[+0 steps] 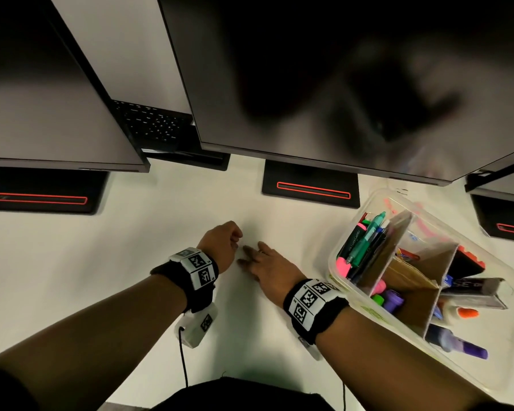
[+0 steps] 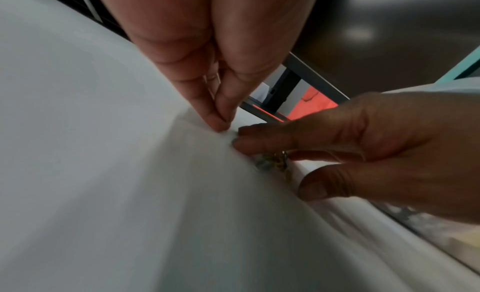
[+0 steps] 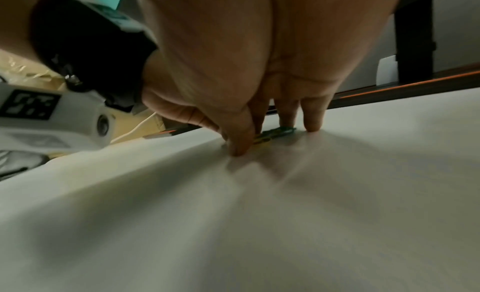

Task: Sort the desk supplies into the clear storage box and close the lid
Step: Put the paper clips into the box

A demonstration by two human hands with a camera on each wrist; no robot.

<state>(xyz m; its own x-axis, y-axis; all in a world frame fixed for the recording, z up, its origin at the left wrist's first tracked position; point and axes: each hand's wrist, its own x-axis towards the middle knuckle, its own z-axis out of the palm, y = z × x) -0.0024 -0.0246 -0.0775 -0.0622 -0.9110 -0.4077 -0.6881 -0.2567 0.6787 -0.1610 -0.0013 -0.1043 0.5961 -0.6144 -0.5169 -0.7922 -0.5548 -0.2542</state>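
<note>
Lying flat on the white desk (image 1: 161, 232) between the two hands, a small heap of coloured paper clips (image 2: 272, 162) is the thing in hand now; it shows green and yellow under the right hand (image 1: 267, 268), but it is blurred, so I cannot say how many pieces there are. The right fingers (image 3: 313, 119) are spread and come down with their tips on the desk around the heap, the thumb close at its near side, so the hand gathers the clips more than it holds them. The left hand (image 1: 223, 241) has thumb and finger pressed together at the desk surface just beside the heap; whether they pinch a clip I cannot tell. I judge the clips very light, thin, stiff and smooth, so they will slide on the smooth desk and are best swept together and taken from the sides. The clear storage box (image 1: 365, 200), of transparent plastic with cardboard dividers (image 1: 389, 247), stands open to the right, already holding pens (image 1: 365, 241), highlighters (image 1: 389, 301) and markers (image 1: 457, 342). Dark monitors (image 1: 309, 84) on black stands (image 1: 309, 188) with red lines are behind
</note>
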